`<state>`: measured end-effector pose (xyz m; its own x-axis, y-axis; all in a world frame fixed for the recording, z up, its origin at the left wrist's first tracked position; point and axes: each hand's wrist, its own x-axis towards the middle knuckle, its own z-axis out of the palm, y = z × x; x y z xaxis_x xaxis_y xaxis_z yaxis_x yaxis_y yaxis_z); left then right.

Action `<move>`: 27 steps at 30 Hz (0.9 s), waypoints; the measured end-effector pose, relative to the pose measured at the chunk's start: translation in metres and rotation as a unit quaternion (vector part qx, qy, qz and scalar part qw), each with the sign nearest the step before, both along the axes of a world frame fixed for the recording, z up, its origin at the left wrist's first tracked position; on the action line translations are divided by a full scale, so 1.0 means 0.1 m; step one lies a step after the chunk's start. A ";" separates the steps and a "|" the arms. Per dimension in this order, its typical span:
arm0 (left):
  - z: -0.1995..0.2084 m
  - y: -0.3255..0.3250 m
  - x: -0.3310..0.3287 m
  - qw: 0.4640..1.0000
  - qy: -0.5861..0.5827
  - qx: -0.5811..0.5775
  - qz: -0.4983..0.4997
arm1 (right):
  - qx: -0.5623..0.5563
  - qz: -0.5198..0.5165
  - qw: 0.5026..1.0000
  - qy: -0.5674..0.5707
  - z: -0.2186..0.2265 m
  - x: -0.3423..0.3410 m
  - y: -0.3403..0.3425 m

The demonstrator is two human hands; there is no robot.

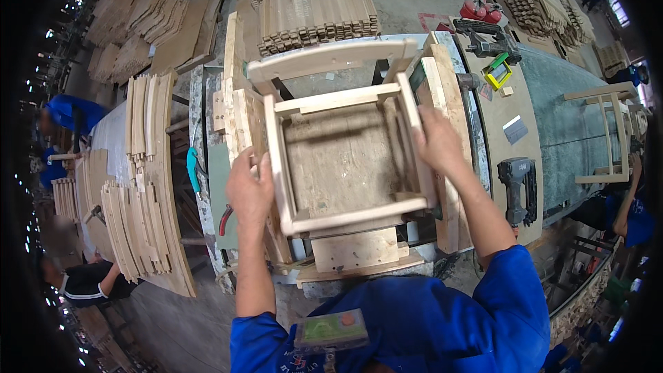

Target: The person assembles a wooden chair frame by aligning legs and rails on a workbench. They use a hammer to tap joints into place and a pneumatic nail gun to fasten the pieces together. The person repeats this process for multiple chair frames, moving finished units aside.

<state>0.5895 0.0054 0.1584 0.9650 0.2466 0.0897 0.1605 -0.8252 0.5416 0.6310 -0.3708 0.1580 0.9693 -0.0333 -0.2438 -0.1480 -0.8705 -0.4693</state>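
A pale wooden chair frame [349, 215], with four rails and a curved top rail [331, 57] at its far end, sits between the wooden blocks of a jig on the bench. Against the frame's right rail lies my right hand [440, 141], its thumb on the wood and its fingers curled along the outer side. My left hand [250, 190] is beside the left rail, thumb and forefinger apart, the thumb close to the wood; its other fingers are partly hidden. Inside the frame a worn wooden board [342, 159] shows.
Nail guns [516, 190] lie on the right-hand board, near a yellow-green tape measure [497, 74]. A teal-handled tool [193, 169] and red-handled pliers [225, 221] are at the left. Wooden slats [138, 228] are stacked left and far [314, 14]. Other people work at both sides.
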 end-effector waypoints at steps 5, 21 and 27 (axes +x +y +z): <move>-0.99 -0.49 -0.23 0.933 0.279 0.024 -0.224 | -0.064 0.221 0.967 0.109 -1.13 -0.73 0.65; -1.29 -0.42 -1.15 0.862 0.450 0.105 -0.206 | 0.028 0.211 0.934 0.287 -1.27 -1.36 1.16; -1.26 -0.40 -1.09 0.852 0.464 0.108 -0.216 | 0.083 0.153 0.943 0.284 -1.35 -1.28 1.65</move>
<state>0.4803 -0.0344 0.0323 0.6420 -0.0760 -0.7629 0.0926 -0.9801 0.1756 0.5029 -0.2056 0.0230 0.6392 0.3118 -0.7030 -0.1691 -0.8348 -0.5239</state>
